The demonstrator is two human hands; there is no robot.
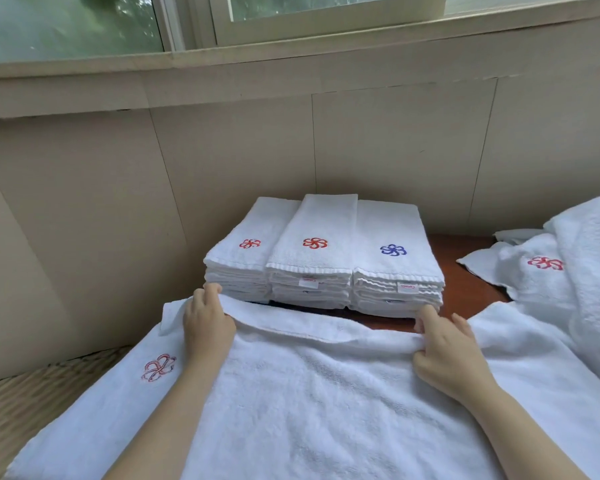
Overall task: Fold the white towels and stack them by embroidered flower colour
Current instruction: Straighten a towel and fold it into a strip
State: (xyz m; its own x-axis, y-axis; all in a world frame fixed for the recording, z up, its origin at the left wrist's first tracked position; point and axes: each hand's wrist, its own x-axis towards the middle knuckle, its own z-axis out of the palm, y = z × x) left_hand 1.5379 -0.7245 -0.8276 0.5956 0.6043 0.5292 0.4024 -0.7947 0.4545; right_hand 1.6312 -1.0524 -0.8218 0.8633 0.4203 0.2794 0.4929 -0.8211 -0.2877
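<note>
Lower centre: white towel [326, 393] lies spread, red flower [158, 367] at its left end. L hand [207, 320] & R hand [447, 351], well apart, each grip its far edge w/ curled fingers. Just behind, mid-frame, folded stacks side by side: left red-flower stack [246, 258], middle red-flower stack [312, 258], blue-flower stack [394, 265]. Unfolded towels [551, 289] heaped at right edge.

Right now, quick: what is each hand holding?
Left hand: closed, gripping the far edge of the spread towel.
Right hand: closed, pinching the same edge.
</note>
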